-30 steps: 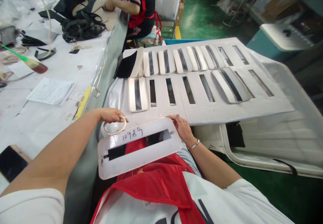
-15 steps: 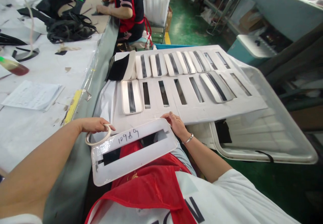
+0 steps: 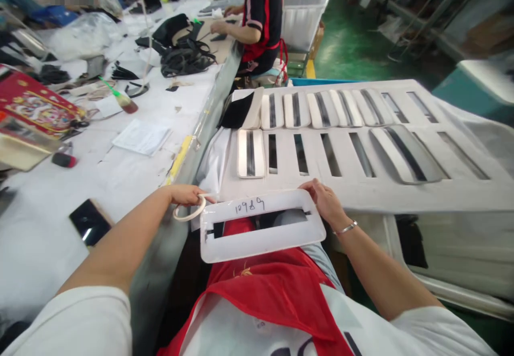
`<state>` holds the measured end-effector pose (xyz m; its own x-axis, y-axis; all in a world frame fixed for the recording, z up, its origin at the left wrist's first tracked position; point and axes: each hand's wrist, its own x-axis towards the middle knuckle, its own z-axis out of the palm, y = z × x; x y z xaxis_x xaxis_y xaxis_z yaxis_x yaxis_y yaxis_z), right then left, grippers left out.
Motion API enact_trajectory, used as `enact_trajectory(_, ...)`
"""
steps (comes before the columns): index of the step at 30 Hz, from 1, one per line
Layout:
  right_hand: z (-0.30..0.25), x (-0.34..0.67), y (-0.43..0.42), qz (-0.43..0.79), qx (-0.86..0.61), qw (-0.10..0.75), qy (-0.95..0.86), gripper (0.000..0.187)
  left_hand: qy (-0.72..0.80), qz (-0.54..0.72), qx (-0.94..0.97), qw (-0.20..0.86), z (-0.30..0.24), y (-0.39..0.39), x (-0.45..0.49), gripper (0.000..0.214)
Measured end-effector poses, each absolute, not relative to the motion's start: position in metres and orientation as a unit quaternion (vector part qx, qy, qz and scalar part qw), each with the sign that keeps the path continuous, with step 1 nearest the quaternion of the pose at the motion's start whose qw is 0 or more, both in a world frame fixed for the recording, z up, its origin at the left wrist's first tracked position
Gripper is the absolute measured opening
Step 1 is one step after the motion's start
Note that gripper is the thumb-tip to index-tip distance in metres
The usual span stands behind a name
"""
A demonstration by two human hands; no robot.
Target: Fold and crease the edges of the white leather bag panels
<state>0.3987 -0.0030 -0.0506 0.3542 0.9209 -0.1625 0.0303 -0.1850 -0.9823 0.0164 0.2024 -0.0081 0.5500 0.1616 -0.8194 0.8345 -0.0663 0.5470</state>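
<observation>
A white template plate (image 3: 261, 246) with rounded corners, a long slot and handwritten "10989" lies over my lap, slightly tilted. My right hand (image 3: 326, 202) pinches its upper right corner between thumb and fingers. By the upper left corner, my left hand (image 3: 188, 195) is closed on a roll of white tape (image 3: 188, 219), whose ring hangs below the fingers. Whether a strip of tape runs from the roll to the plate is unclear. Beyond the plate, a white slotted board (image 3: 289, 187) carries several pale panels (image 3: 242, 155) with dark central stripes.
At left, the worktable holds a phone (image 3: 90, 222), papers (image 3: 141, 136), a small glue bottle (image 3: 125, 101) and black straps (image 3: 187, 57). A co-worker (image 3: 263, 19) sits at its far end. Under the slotted board is a pale bin (image 3: 453, 286).
My view has swung left, so the scene sits further right and more of the worktable shows. The plate lies more level. Both hands keep their holds.
</observation>
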Motion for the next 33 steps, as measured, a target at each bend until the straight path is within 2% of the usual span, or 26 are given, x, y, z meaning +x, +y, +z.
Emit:
enact_trajectory(11, -0.053, 0.397, -0.001, 0.365, -0.695, 0.478, -0.393, 0.063, 0.334, -0.186, 0.634, 0.672, -0.028, 0.188, -0.024, 0.072)
enact_trajectory(17, -0.055, 0.393, 0.001, 0.360, -0.693, 0.502, -0.371, 0.058, 0.315, -0.151, 0.643, 0.681, -0.023, 0.182, -0.036, 0.081)
enact_trajectory(33, -0.048, 0.387, -0.001, 0.345, -0.706, 0.483, -0.387, 0.058, 0.317, -0.138, 0.672, 0.655, -0.007, 0.169, -0.036, 0.076)
